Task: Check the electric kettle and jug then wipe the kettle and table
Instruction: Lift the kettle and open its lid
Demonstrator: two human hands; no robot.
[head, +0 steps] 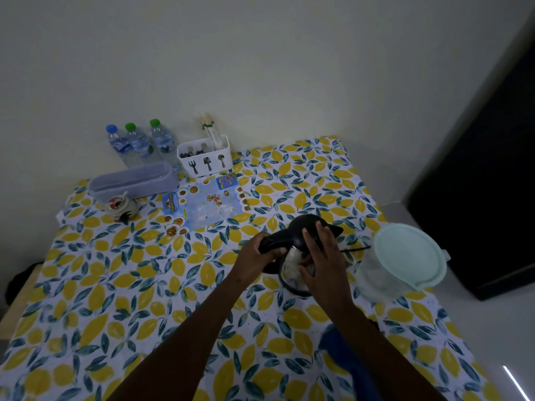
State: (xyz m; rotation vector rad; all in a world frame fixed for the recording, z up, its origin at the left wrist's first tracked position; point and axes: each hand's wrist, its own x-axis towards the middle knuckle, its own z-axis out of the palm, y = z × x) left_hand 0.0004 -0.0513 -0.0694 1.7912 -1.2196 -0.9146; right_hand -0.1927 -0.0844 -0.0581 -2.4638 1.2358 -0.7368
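Two bare forearms reaching up from lower frame toward right of centre; left hand (262,251) curled closed in a grip, right hand (324,256) spread open, fingers extended.

No text can be read with certainty. The white cutlery holder (204,157) bears three dark signs on its front: a fork, a spatula and a spoon. The blue leaflet (202,205) carries yellow lettering and food pictures, too small to read. The bottle labels (142,147) are blurred.

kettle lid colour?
Black; the kettle lid tops a shiny steel body, seen in the head view.
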